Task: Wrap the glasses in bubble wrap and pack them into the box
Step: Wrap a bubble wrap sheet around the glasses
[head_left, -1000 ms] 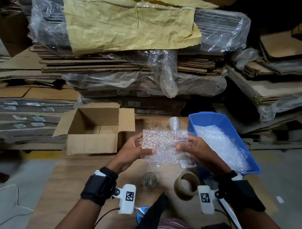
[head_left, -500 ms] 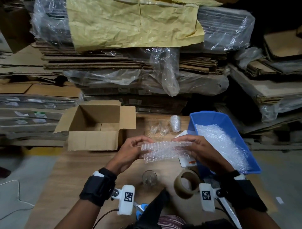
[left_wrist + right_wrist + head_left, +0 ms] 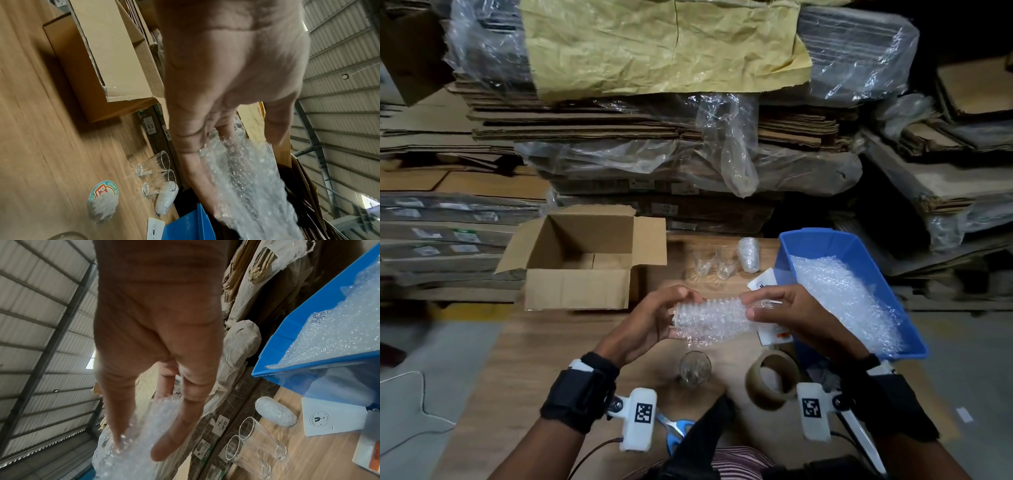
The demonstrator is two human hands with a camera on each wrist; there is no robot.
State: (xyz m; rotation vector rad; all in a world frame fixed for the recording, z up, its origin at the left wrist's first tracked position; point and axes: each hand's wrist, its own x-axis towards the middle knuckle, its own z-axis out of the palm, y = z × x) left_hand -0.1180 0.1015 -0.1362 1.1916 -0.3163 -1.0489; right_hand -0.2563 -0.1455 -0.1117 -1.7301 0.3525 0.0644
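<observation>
Both hands hold a rolled piece of bubble wrap (image 3: 710,317) above the wooden table. My left hand (image 3: 654,317) grips its left end, and my right hand (image 3: 774,308) pinches its right end. Whether a glass is inside the roll cannot be told. A bare glass (image 3: 695,368) stands on the table just below the roll. Two more bare glasses (image 3: 705,263) (image 3: 727,263) and one wrapped glass (image 3: 749,255) stand further back. The open cardboard box (image 3: 577,291) sits at the left, nothing visible inside it.
A blue bin (image 3: 822,241) of bubble wrap sheets stands at the right, with white fragile labels (image 3: 762,282) beside it. A tape roll (image 3: 772,380) lies near my right wrist, blue-handled scissors (image 3: 678,430) near my body. Stacked flat cardboard fills the background.
The bubble wrap sheet, held flat and facing me a second ago, has been turned and rolled into a tube between both hands. The hands stay about where they were.
</observation>
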